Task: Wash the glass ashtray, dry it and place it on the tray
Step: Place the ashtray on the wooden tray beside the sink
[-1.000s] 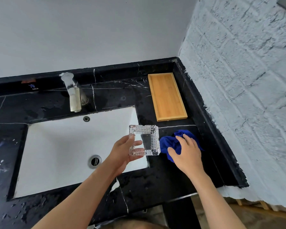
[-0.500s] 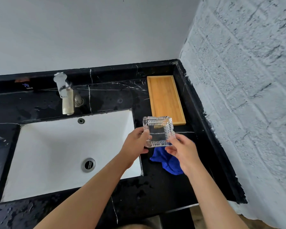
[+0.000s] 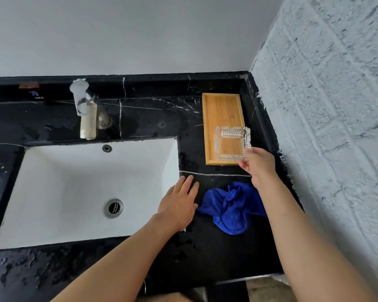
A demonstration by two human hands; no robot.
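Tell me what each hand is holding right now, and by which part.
The right hand grips the glass ashtray by its near right corner, over the wooden tray. The left hand holds nothing; it lies flat beside the blue cloth.

Tray (image 3: 218,110) right of sink (image 3: 52,192); cloth (image 3: 227,210) before tray.

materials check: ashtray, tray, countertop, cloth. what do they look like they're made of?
Ashtray: clear pressed glass, going by the see-through body and ribbed, sparkling rim.
Tray: light wood, possibly bamboo; straight grain, matte finish, raised lip.
Countertop: black polished stone, likely marble; thin white veins, glossy where wet.
Cloth: blue, soft and fuzzy, probably microfibre; crumpled folds.
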